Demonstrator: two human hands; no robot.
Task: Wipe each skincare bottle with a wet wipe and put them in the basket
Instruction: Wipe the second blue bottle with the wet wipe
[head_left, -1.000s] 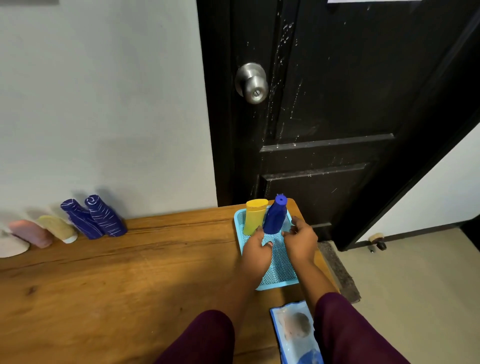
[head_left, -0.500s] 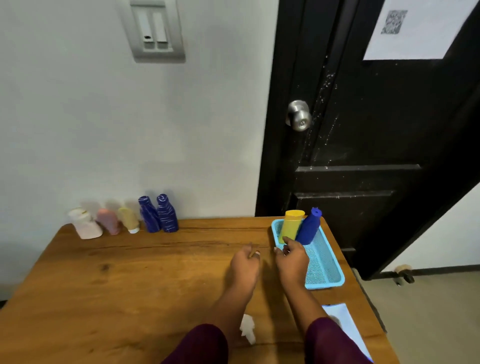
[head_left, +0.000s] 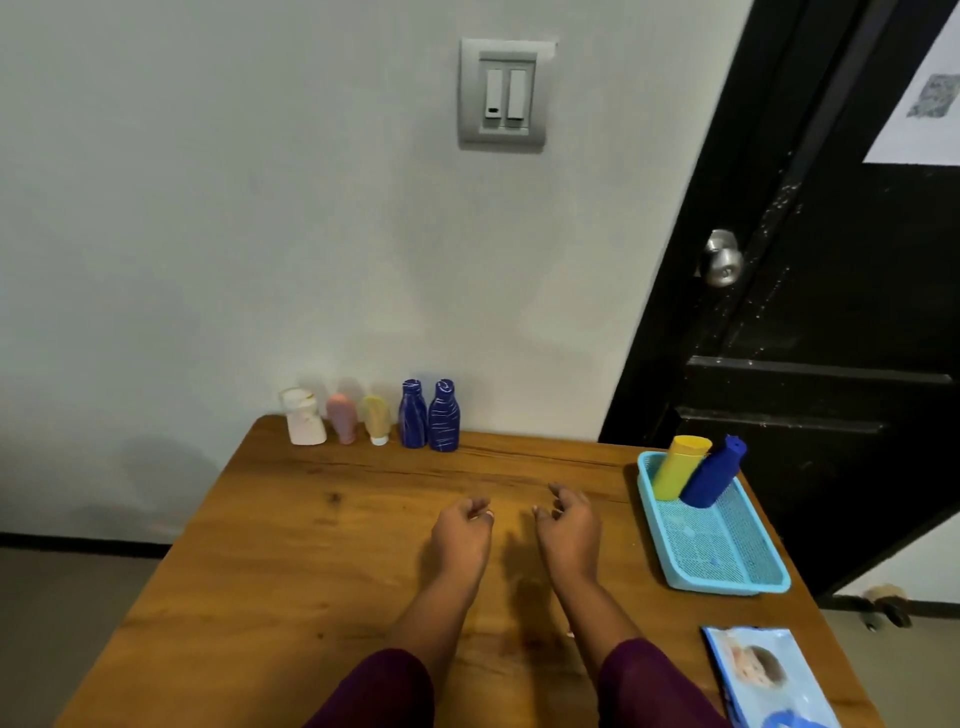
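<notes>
The left hand and right hand are side by side over the wooden table, fingers loosely curled and grasping nothing. Well ahead of the left fingertips, against the wall, stand a white bottle, pink bottle, cream tube, dark blue bottle and second dark blue bottle. Right of the right fingers sits the turquoise basket, with a yellow bottle and blue bottle leaning at its far end. A wet wipe pack lies nearer the person than the basket.

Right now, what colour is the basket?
The basket is light blue, shown best in the head view.
</notes>
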